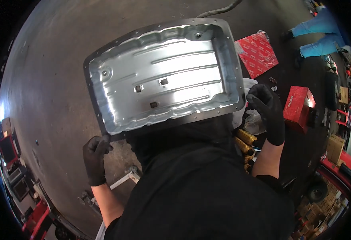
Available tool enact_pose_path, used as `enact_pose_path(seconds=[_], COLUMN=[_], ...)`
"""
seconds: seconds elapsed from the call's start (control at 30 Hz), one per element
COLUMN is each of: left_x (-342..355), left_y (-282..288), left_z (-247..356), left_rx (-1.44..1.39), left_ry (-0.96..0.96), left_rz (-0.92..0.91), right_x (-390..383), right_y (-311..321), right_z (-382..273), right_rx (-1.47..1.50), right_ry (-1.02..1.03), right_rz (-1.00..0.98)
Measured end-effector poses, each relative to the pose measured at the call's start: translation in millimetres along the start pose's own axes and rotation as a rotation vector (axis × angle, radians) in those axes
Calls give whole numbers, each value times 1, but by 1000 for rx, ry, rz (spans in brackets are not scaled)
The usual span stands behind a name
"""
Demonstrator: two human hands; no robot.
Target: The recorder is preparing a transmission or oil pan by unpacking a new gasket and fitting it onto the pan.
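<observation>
A shiny stamped metal pan, rectangular with a flange of bolt holes around its rim, is held up with its hollow inside facing me. My left hand, in a black glove, grips the flange at the pan's lower left corner. My right hand, also in a black glove, holds the flange at the lower right edge. My black shirt fills the space under the pan.
Grey concrete floor lies behind the pan. Two red cartons, a white plastic bag and gold cylinders sit to the right. Another person's legs in blue trousers stand top right. Cluttered shelves line both sides.
</observation>
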State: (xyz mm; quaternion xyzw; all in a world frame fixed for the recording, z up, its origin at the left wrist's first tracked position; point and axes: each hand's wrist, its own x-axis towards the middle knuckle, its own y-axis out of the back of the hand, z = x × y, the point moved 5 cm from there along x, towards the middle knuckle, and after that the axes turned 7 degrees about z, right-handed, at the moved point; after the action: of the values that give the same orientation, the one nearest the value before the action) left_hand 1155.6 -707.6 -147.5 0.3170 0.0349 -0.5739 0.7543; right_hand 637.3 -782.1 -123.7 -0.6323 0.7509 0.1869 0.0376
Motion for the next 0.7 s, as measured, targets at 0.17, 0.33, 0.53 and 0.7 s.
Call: enact_pose_path(seconds=[0.17, 0.33, 0.53, 0.7], left_x=[14, 27, 39, 45], left_y=[-6, -24, -32, -32], left_z=[20, 50, 66, 65], left_rx=[-80, 0, 214, 214], left_ry=[-198, -371, -469, -494], left_rz=[249, 401, 432, 473], right_x=[10, 26, 41, 44], right_y=[-14, -45, -55, -54], right_z=[-22, -46, -55, -55], right_rx=[-184, -585, -616, -576], right_ry=[320, 685, 641, 681], right_rz=[170, 353, 310, 347])
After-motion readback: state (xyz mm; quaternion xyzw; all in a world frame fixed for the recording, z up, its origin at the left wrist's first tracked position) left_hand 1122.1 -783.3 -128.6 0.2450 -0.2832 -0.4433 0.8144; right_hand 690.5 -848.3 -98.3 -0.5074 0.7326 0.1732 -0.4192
